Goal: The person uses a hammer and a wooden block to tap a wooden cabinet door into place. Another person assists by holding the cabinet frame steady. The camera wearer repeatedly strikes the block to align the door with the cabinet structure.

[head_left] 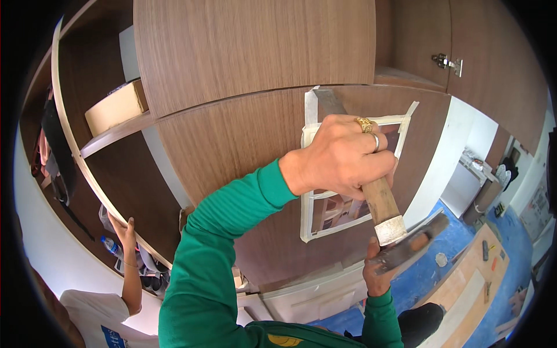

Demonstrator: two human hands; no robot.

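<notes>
Resting at the far left, a co-worker's hand lies against the curved pale edge of the open shelving; a cardboard box sits on a shelf above. Further right, brown wood-grain panels fill the middle; before them the green-sleeved person's left hand is closed around a wooden-handled tool, knuckles toward me; the tool's long axis slants from upper left to lower right. Its metal blade projects above the fist, at the upper left corner of a taped rectangle on the lower panel; whether the edge bears on the surface, I cannot tell. Below the fist the pale capped end points down toward the right hand, the nearer hand to that end; this hand's fingers appear wrapped on a flat metal tool, blurred, its length slanting up to the right, across the first tool's line; contact between metal and cap cannot be confirmed. Farthest right, a long board lies over blue floor covering.
</notes>
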